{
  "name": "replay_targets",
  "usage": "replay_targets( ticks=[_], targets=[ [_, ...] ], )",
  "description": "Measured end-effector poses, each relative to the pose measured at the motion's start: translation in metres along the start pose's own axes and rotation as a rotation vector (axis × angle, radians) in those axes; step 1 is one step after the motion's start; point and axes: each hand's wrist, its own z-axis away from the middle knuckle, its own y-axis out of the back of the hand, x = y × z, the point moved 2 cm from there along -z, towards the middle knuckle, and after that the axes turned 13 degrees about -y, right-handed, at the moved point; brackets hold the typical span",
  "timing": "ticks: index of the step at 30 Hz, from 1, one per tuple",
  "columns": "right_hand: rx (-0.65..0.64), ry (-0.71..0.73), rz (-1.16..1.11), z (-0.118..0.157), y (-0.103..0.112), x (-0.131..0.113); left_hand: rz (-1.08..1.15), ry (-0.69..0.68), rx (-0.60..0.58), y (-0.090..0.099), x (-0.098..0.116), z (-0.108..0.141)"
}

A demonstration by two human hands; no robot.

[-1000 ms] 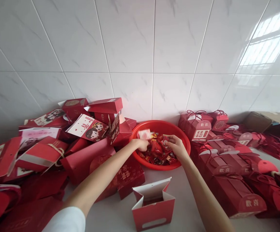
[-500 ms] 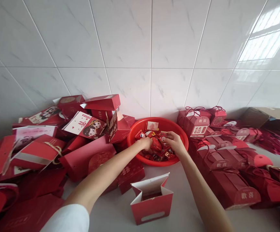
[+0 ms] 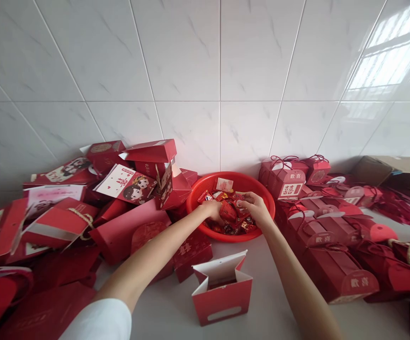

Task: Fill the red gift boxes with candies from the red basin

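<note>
A round red plastic basket (image 3: 271, 200) against the wall holds many wrapped candies (image 3: 229, 212), mostly red. My left hand (image 3: 212, 210) reaches into its left side, fingers bent down among the wrappers. What those fingers hold is hidden. On the right side of the basket, my right hand (image 3: 256, 208) has its thumb and fingers drawn together at a red-wrapped candy (image 3: 240, 208). In front of the basket, between my forearms, a red paper box (image 3: 222, 300) stands upright with its top open and white inner flaps spread.
Red gift boxes and flat printed cartons (image 3: 125, 184) lie heaped on the left. Closed red boxes (image 3: 336, 274) with cord handles stand in rows on the right. Behind them is a brown cardboard box (image 3: 392, 170) beside dark red cords. A tiled wall (image 3: 191, 56) rises behind.
Both hands stay in the basket with only slight finger movement. The whole view has shifted a little; the boxes and basket keep their places.
</note>
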Motion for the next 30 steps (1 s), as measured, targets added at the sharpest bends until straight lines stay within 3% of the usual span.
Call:
replay_targets(
  ticks=[8,14,20,26,30],
  targets=[
    [-0.002,-0.011,-0.026,0.000,0.001,-0.001,0.266,-0.024,0.145,0.008,-0.016,-0.007],
    [-0.019,-0.033,-0.042,0.000,0.003,0.001,0.592,-0.105,0.353,0.028,-0.021,0.000],
    [-0.080,-0.082,-0.094,0.000,0.007,-0.002,0.781,-0.120,0.497,0.034,-0.025,0.004],
    [-0.164,-0.107,-0.137,0.004,0.007,-0.007,0.822,-0.197,0.583,0.030,-0.008,0.002],
    [-0.133,-0.090,-0.157,0.004,0.007,-0.007,0.789,-0.274,0.585,0.031,0.008,-0.003]
  ],
)
